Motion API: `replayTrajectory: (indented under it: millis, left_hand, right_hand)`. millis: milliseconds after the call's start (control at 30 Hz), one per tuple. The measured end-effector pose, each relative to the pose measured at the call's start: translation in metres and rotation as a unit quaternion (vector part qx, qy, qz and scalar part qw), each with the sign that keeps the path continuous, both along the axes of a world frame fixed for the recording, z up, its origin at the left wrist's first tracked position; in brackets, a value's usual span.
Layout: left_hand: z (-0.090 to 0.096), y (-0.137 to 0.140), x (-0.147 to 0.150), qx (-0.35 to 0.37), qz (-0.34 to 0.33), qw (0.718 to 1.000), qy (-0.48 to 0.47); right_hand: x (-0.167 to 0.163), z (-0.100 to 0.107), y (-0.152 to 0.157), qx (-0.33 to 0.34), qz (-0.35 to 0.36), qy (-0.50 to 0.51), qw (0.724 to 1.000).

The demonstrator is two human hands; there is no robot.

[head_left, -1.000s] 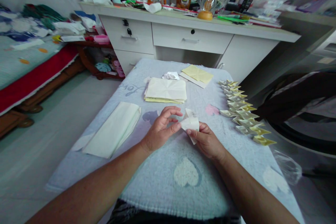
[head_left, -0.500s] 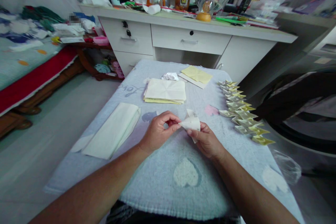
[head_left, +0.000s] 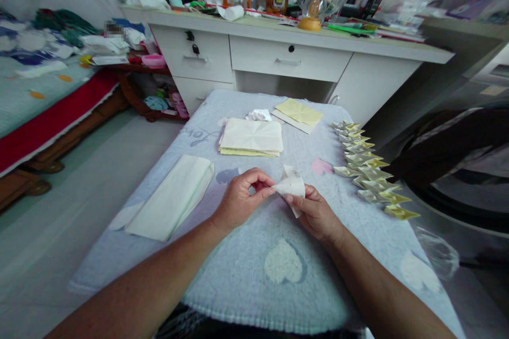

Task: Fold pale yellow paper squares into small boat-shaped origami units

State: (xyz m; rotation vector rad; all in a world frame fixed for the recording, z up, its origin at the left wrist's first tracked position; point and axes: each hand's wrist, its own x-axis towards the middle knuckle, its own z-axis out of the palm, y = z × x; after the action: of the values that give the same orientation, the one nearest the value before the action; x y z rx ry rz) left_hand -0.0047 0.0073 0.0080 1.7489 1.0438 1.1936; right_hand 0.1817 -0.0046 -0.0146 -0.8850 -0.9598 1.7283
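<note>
I am holding a small folded paper piece (head_left: 291, 186) between both hands, just above the pale blue towel (head_left: 254, 275) that is covering the low table, and it is sitting a little nearer to me than the stack of cream paper sheets (head_left: 251, 137). Its long axis is running roughly side to side, with one pointed tip aiming toward my left hand (head_left: 241, 198) and a second narrow tip hanging down and toward me by my right palm. My left hand is pinching that left tip shut between thumb and forefinger, while my right hand (head_left: 316, 212) is clamping the other end, thumb on top and fingers curled beneath. The piece is looking cream-white, creased into a wedge, with a small flap standing up at its top edge. The towel is showing a pale heart pattern nearer to me than the stack. To the left of the stack a long folded sheet (head_left: 172, 196) is lying flat; beyond the stack a crumpled white scrap (head_left: 258, 114) and a pair of yellow sheets (head_left: 299, 113) are resting. To the right of the stack a row of finished folded pieces (head_left: 369, 169), white and yellow, is running along the towel's edge. Beyond the stack a white desk (head_left: 286, 53) with drawers is carrying clutter, and far left of it a bed with a red-edged cover (head_left: 43, 111) is standing.
</note>
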Motion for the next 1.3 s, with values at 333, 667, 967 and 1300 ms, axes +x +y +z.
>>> replayTrajectory:
  millis: [333, 667, 967, 1300]
  left_hand:
    - [0.004, -0.002, -0.002, 0.005, -0.010, 1.000, 0.006]
    - [0.003, -0.003, 0.000, 0.104, 0.006, 0.993, 0.054]
    - [0.002, -0.002, 0.000, 0.109, 0.024, 0.992, 0.062]
    - [0.007, -0.001, -0.003, 0.096, 0.019, 0.994, 0.047]
  right_hand:
    - [0.001, 0.004, 0.000, 0.005, -0.016, -0.004, 1.000]
    - [-0.002, 0.003, 0.000, 0.060, -0.004, -0.047, 0.997]
    - [0.000, 0.007, 0.000, 0.074, -0.022, -0.048, 0.996]
    - [0.003, 0.018, -0.003, 0.250, -0.141, -0.226, 0.931]
